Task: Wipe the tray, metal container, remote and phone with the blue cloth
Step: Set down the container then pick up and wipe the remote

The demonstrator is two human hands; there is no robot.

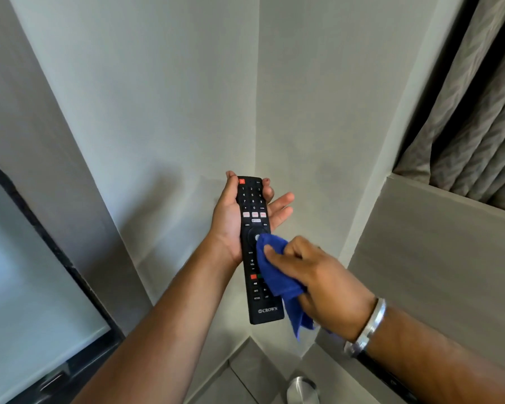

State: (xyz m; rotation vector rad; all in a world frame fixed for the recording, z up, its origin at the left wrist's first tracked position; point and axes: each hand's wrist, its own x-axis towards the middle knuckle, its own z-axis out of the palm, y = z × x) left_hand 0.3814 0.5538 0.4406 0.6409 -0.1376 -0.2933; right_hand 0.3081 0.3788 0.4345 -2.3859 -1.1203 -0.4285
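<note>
A long black remote (252, 205) with a red power button is held upright in the air at the middle of the view. My left hand (229, 217) cradles its upper half from behind, thumb on the left edge, fingers spread out to the right. My right hand (312, 275) grips a bunched blue cloth (277, 275) and presses it against the remote's middle buttons. A tail of the cloth hangs down past the remote's lower end. A metal container (302, 389) shows only its shiny top at the bottom edge. The tray and phone are out of sight.
A wall corner (257, 112) stands straight ahead. A dark-framed TV screen (27, 287) fills the lower left. A grey ledge (435, 228) runs along the right, with a grey curtain (478, 112) above it. A silver bangle (368, 328) circles my right wrist.
</note>
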